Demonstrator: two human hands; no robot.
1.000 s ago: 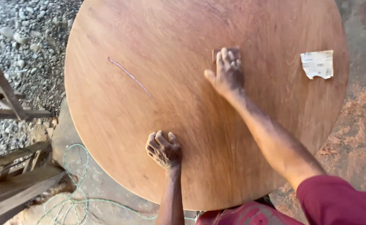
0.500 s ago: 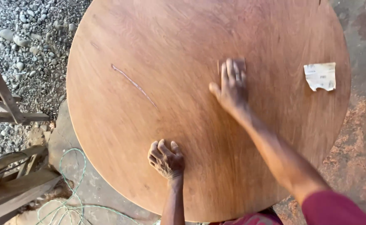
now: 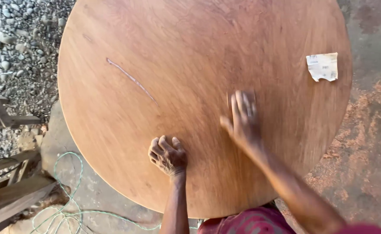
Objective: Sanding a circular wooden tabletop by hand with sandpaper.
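While my left hand (image 3: 168, 155) is bracing curled and empty on the round worktop (image 3: 190, 56), my flat right hand (image 3: 241, 118) is pressing something I cannot tell.

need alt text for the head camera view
Seen from above, a person's right hand presses flat on a round wooden tabletop, blurred, while the left hand rests curled near its edge. A torn scrap of paper lies at the right.

Round wooden tabletop (image 3: 190, 65); torn paper scrap (image 3: 322, 66) near right edge.
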